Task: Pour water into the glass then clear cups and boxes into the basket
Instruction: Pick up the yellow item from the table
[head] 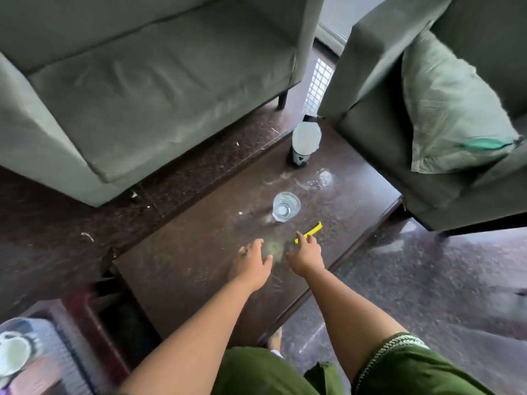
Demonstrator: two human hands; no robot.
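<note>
The right hand (pixel 305 256) reaches across the near part of the coffee table (pixel 199 280), fingertips at the near end of a flat yellow strip (pixel 309 236); whether the fingers already pinch the strip or merely touch it cannot be told, as the hand covers that end. The left hand (pixel 252 262) hovers just beside it, fingers spread and relaxed, holding nothing, thumb turned toward the right hand. The pairing suggests a two-handed sweep of the table surface, with the left hand positioned to steady or to collect. Between the two hands lies a pale, dusty smear on the dark wood. Beyond the strip stands the glass (pixel 286 206), upright, clear, faceted, near the table centre and apart from both hands; it appears to contain water, so the pouring step is judged complete. Farther on, near the far edge, stands a dark bottle (pixel 302 148) with a whitish wrap or bag over its upper part, and just beside it a wet patch (pixel 319 179) marks the table. The basket (pixel 51 357) sits on the floor at the near left, well apart from the table top, with a white cup (pixel 14 356) already inside it. Clearing is therefore judged well advanced. A grey sofa (pixel 128 81) and an armchair (pixel 427 124) flank the table.
</note>
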